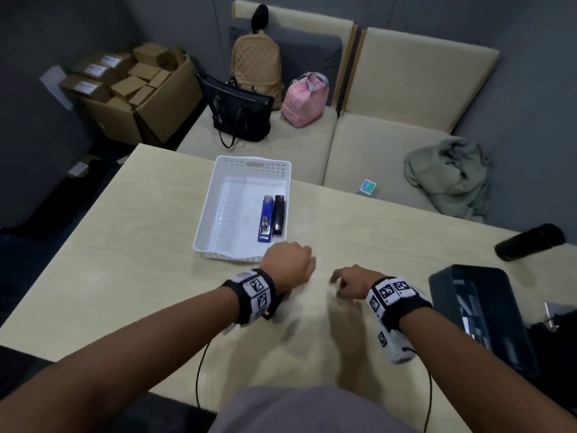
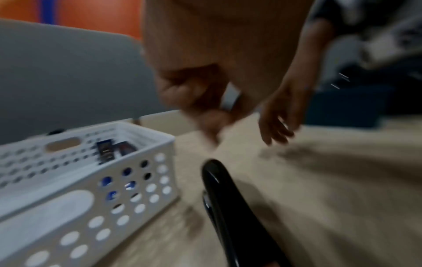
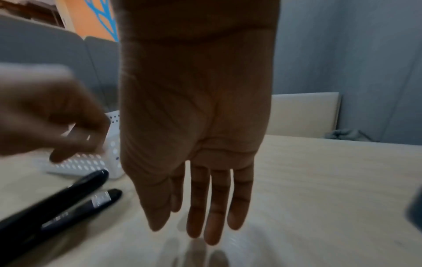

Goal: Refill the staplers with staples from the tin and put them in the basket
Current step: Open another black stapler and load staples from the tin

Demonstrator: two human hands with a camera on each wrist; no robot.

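The right hand (image 3: 196, 137) hangs with straight, empty fingers; the left hand (image 1: 288, 264) curls, its hold unclear. An opened black stapler (image 3: 57, 200) lies beneath, unfilled. Blue (image 1: 265, 220) and black (image 1: 279, 215) staplers already sit in the white perforated plastic basket (image 1: 212, 198).

table (image 1: 125, 245) | on it: basket (image 1: 215, 195); tin (image 1: 462, 276); black stapler (image 3: 57, 196)

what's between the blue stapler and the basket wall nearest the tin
A black stapler, lying alongside the blue stapler inside the white basket; the head view shows it.
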